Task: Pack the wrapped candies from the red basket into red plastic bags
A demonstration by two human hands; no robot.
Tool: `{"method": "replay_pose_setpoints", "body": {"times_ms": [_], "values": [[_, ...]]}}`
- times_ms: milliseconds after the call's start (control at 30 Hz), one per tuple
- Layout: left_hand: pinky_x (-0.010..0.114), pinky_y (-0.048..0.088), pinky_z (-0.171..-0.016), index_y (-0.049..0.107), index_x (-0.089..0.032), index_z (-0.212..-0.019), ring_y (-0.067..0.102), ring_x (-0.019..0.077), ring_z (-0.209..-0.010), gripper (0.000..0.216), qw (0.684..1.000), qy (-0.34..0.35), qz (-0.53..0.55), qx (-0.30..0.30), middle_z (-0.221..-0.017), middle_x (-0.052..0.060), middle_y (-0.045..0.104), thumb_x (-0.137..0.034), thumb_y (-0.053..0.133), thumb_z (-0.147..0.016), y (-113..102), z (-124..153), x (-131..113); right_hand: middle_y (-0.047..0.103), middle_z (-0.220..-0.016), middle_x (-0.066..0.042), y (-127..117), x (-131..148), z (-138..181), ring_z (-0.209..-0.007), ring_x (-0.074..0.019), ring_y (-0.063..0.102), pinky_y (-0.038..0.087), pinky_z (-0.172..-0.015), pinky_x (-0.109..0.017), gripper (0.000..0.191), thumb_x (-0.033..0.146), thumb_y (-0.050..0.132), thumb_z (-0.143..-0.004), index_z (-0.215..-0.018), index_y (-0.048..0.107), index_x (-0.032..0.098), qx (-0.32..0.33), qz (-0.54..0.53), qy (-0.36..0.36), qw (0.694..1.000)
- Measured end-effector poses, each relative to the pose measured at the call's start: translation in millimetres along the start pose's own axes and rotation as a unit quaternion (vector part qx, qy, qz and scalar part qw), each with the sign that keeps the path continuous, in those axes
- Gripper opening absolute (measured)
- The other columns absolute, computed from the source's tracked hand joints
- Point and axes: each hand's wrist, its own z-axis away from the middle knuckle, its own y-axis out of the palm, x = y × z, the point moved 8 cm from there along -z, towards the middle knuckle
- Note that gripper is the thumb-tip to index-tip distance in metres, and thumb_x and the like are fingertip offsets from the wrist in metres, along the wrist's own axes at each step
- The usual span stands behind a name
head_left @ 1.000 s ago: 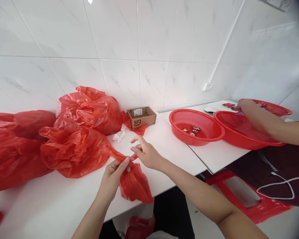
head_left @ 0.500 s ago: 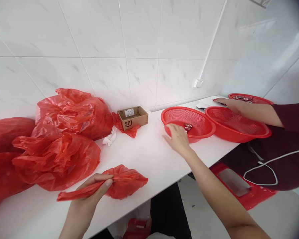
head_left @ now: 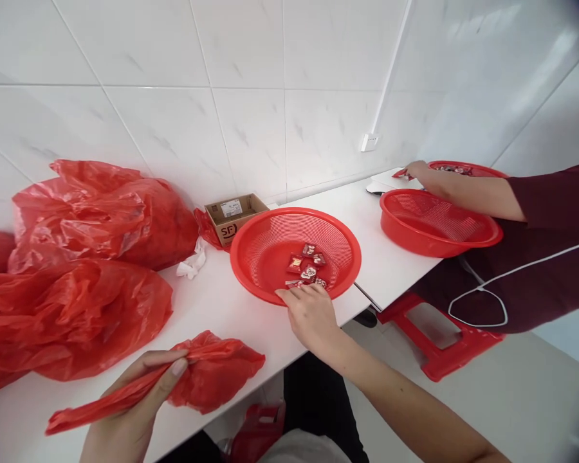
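1. Now, the left hand (head_left: 135, 399) is low at the table's near edge. Its fingers and thumb are pinched tight on the twisted neck of a small red bag (head_left: 217, 373), which lies on the white table (head_left: 222, 315).
2. Right hand (head_left: 311, 315) is at the near rim of the red basket (head_left: 255, 257). Its fingers are loosely apart and grip nothing, with the tips just over the rim by the small packets (head_left: 309, 265) in the bottom.
3. That basket sits on the table, just beside a cardboard box (head_left: 234, 215).
4. Big red bags (head_left: 96, 218) are heaped at the left against the tiled wall.
5. Far right, a co-worker's hand (head_left: 415, 170) rests behind a second basket (head_left: 439, 225).
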Motion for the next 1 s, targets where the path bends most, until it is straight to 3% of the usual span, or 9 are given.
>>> {"method": "replay_pose_setpoints", "body": {"times_ms": [133,200,300,500,567,667,800,933,1000], "values": [[0.026,0.060,-0.072,0.072,-0.026,-0.081,0.070,0.0231,-0.083,0.029,0.998,0.038,-0.038,0.020,-0.084,0.001,0.074,-0.051,0.075,-0.067,-2.6,3.5,0.6,0.064,-0.125,-0.010,-37.5,45.3,12.8,-0.116,-0.0228,0.056,0.028,-0.110,-0.047,0.032,0.016,0.047,-0.092,-0.121,0.060,0.020,-0.084,-0.169,-0.073,0.979],[0.026,0.061,-0.068,0.074,-0.026,-0.079,0.071,0.0243,-0.081,0.026,0.994,0.056,-0.063,0.071,-0.083,0.002,0.075,-0.048,0.078,-0.064,3.0,7.2,-2.8,0.064,-0.124,-0.008,-49.2,71.4,20.3,-0.116,-0.0197,0.056,0.034,-0.108,-0.041,0.031,0.021,0.047,-0.094,-0.123,0.057,0.021,-0.075,-0.298,-0.121,0.944],[0.026,0.062,-0.068,0.074,-0.028,-0.076,0.072,0.0256,-0.082,0.023,0.989,0.060,-0.061,0.121,-0.085,0.002,0.076,-0.045,0.079,-0.063,11.9,14.3,-10.1,0.068,-0.118,-0.007,-43.8,95.0,25.1,-0.107,-0.0164,0.061,0.046,-0.096,-0.032,0.031,0.023,0.041,-0.097,-0.125,0.054,0.021,-0.019,-0.425,-0.130,0.896],[0.029,0.061,-0.077,0.076,-0.029,-0.079,0.070,0.0274,-0.093,0.028,0.996,0.001,-0.049,0.069,-0.090,0.002,0.076,-0.051,0.079,-0.062,13.4,18.2,-12.9,0.067,-0.105,-0.011,-16.8,95.4,28.4,-0.095,-0.0200,0.062,0.050,-0.085,-0.032,0.034,0.039,0.055,-0.092,-0.116,0.060,0.016,-0.029,-0.434,-0.090,0.896],[0.032,0.061,-0.079,0.076,-0.029,-0.080,0.070,0.0285,-0.095,0.031,0.996,-0.017,-0.053,0.064,-0.091,0.003,0.076,-0.053,0.079,-0.061,13.7,16.8,-11.0,0.067,-0.098,-0.009,-14.3,95.5,29.4,-0.087,-0.0181,0.062,0.050,-0.079,-0.029,0.029,0.038,0.053,-0.093,-0.110,0.061,0.016,-0.020,-0.440,-0.091,0.893],[0.034,0.061,-0.079,0.075,-0.027,-0.081,0.071,0.0286,-0.092,0.031,0.994,-0.012,-0.057,0.094,-0.092,0.004,0.076,-0.052,0.077,-0.064,18.4,13.9,-11.1,0.065,-0.083,-0.004,-18.6,95.5,28.9,-0.072,-0.0129,0.059,0.047,-0.070,-0.024,0.021,0.028,0.042,-0.098,-0.098,0.060,0.018,0.006,-0.495,-0.081,0.865],[0.031,0.060,-0.079,0.073,-0.025,-0.079,0.071,0.0257,-0.089,0.025,0.993,0.014,-0.030,0.110,-0.090,0.005,0.075,-0.047,0.075,-0.069,20.4,12.5,-12.4,0.060,-0.075,0.000,-24.6,94.1,29.3,-0.065,-0.0102,0.054,0.044,-0.063,-0.021,0.017,0.026,0.044,-0.097,-0.090,0.059,0.019,0.037,-0.549,-0.042,0.834],[0.026,0.059,-0.073,0.065,-0.023,-0.066,0.070,0.0216,-0.083,0.022,0.994,0.016,0.044,0.103,-0.089,0.003,0.073,-0.038,0.080,-0.065,22.8,17.6,-15.0,0.057,-0.068,0.003,-11.7,89.4,31.9,-0.060,-0.0096,0.051,0.042,-0.060,-0.021,0.015,0.026,0.047,-0.095,-0.089,0.059,0.020,0.090,-0.527,-0.003,0.845],[0.025,0.058,-0.073,0.061,-0.023,-0.063,0.070,0.0194,-0.081,0.021,0.992,0.028,0.066,0.104,-0.087,0.002,0.072,-0.034,0.079,-0.068,25.9,20.5,-21.3,0.058,-0.072,0.001,-10.8,83.5,28.7,-0.064,-0.0108,0.053,0.044,-0.064,-0.022,0.014,0.024,0.048,-0.094,-0.089,0.059,0.019,0.080,-0.498,-0.002,0.864]]}}
